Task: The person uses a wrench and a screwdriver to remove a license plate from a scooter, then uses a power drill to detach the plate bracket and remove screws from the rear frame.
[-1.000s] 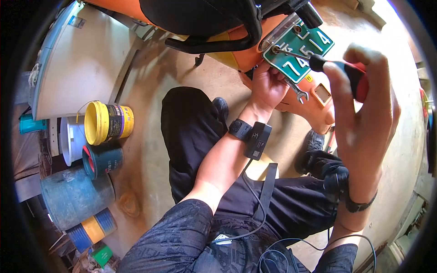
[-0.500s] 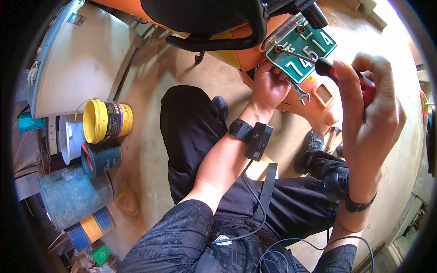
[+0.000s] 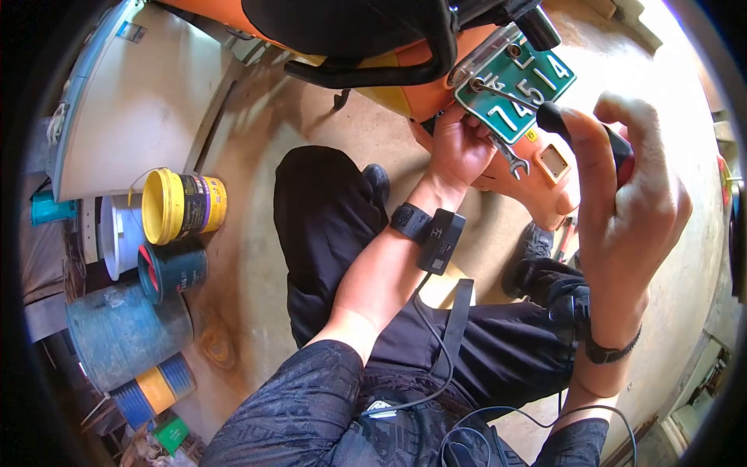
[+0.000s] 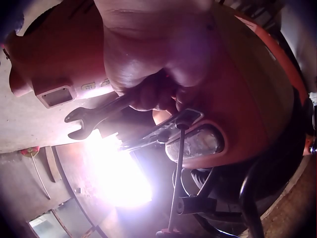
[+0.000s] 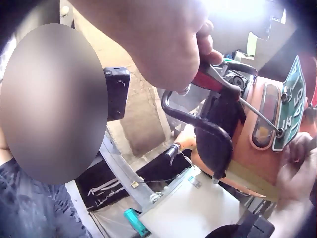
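A green licence plate with raised white characters sits at the tail of an orange scooter. My right hand grips a red and black screwdriver by its handle. The shaft slants across the plate, its tip at a screw near one corner. Under the plate's lower edge, my left hand holds an open-end wrench. In the left wrist view, curled fingers wrap the wrench, whose free jaw end sticks out; its other end is hidden behind the hand.
A black grab rail and seat overhang the work. The tail light lies beside the plate. On the left stand a yellow bucket, a blue drum and a pale panel. A cable runs from the left wrist camera.
My right hand's fingers have shifted round the screwdriver handle, while its tip stays at the same screw. The left hand and wrench keep their place under the plate.
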{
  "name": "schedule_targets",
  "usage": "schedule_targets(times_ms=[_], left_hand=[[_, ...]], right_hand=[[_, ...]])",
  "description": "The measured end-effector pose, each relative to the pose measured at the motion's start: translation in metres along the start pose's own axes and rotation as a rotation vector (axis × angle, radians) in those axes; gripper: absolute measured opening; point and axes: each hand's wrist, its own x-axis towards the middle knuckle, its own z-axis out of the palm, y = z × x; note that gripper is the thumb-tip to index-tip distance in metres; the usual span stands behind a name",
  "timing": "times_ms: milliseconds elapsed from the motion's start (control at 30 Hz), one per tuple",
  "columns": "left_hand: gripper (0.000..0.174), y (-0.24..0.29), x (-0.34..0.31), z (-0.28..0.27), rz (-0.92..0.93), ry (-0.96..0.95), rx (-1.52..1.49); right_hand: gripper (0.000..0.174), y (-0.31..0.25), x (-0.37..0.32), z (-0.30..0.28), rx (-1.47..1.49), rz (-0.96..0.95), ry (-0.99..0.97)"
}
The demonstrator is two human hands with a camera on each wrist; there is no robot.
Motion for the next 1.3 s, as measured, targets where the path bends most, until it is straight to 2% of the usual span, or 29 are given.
schedule_targets(times_ms=[100,167,267,333,400,433,467,533,567,667,733,800,833,867,933,1000,1067,1133,1200,1267,1300], left_hand=[[0.018,0.000,0.000,0.002,0.019,-0.017,0.052],[0.017,0.000,-0.001,0.002,0.016,-0.042,0.038],[0.016,0.000,0.003,-0.007,-0.006,-0.028,-0.035],[0.016,-0.001,0.002,-0.005,-0.001,-0.034,-0.035],[0.016,-0.001,0.001,-0.004,0.003,-0.041,-0.034],[0.016,-0.001,0.002,-0.003,-0.008,-0.043,-0.042],[0.016,-0.001,0.002,-0.003,-0.020,-0.045,-0.049],[0.014,-0.002,0.001,-0.001,0.015,-0.015,-0.011],[0.013,-0.003,0.001,-0.001,0.053,0.016,0.025],[0.014,-0.003,-0.001,0.001,0.032,-0.042,0.011],[0.012,0.000,0.000,-0.002,-0.009,-0.097,0.007],[0.011,-0.002,0.001,-0.002,0.042,0.017,0.043],[0.012,-0.001,-0.002,-0.001,0.041,0.033,0.044],[0.012,-0.002,-0.002,0.001,0.039,0.032,0.045],[0.017,-0.004,-0.001,0.002,0.037,0.019,0.013],[0.013,-0.001,0.001,-0.006,-0.008,-0.059,0.010],[0.014,-0.001,0.001,-0.005,-0.003,-0.037,-0.025],[0.013,-0.001,0.001,-0.002,-0.018,-0.086,-0.042],[0.020,-0.004,0.000,0.002,0.029,0.090,-0.052],[0.019,-0.005,-0.003,0.007,0.067,0.083,-0.014],[0.018,-0.006,-0.003,0.009,0.085,0.079,0.033]], right_hand=[[0.023,-0.001,0.000,-0.004,-0.013,0.046,-0.068],[0.029,0.003,-0.002,-0.001,0.196,-0.116,0.010],[0.033,0.007,-0.005,-0.001,0.223,-0.137,-0.065],[0.028,0.008,-0.002,-0.002,0.149,-0.151,-0.056],[0.029,0.002,0.001,0.000,0.052,0.139,-0.033],[0.036,0.008,0.003,0.000,-0.025,0.060,0.011],[0.036,0.007,0.003,-0.002,-0.025,0.063,0.013],[0.036,0.005,0.002,-0.007,0.034,0.163,-0.067],[0.036,0.007,-0.001,0.000,0.107,0.032,0.026],[0.035,0.002,-0.007,-0.003,0.171,-0.006,-0.051],[0.032,0.005,-0.006,0.004,0.235,-0.060,-0.010],[0.025,0.007,-0.002,0.006,0.017,-0.207,0.073],[0.021,0.006,-0.003,0.004,0.074,-0.041,0.015],[0.021,0.005,-0.002,0.003,0.074,-0.040,0.017],[0.023,0.004,0.000,0.001,-0.073,0.108,0.019],[0.025,0.005,0.000,-0.001,-0.022,0.166,0.010],[0.028,0.010,-0.001,-0.004,0.161,-0.040,0.039],[0.032,0.012,-0.002,-0.008,0.203,0.004,-0.028],[0.032,0.017,-0.003,-0.005,0.235,-0.087,-0.040],[0.029,0.013,-0.002,-0.003,0.203,-0.118,-0.037],[0.029,0.007,-0.006,-0.002,0.088,-0.076,-0.040]])
